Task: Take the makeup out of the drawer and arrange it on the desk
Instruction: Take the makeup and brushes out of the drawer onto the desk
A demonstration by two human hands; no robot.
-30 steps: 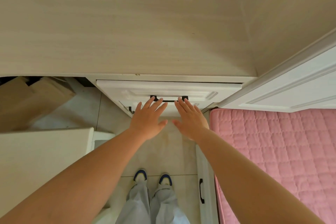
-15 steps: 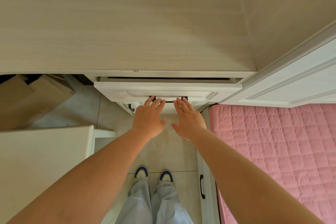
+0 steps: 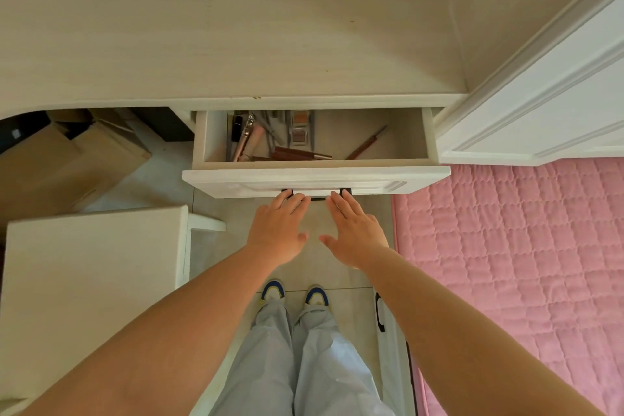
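A white panelled wooden drawer (image 3: 314, 181) with a black metal handle (image 3: 317, 196) hangs under the pale beige wood-grain desk (image 3: 219, 20), holding reddish-brown and rose-gold makeup sticks (image 3: 297, 154), while right of it lies a pink quilted bedspread (image 3: 513, 263) stitched in squares.

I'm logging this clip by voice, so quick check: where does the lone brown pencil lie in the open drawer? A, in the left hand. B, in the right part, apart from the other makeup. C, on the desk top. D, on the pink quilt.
B: the brown pencil lies slanted on the bare floor of the drawer, right of the clustered makeup; both hands reach for the handle.
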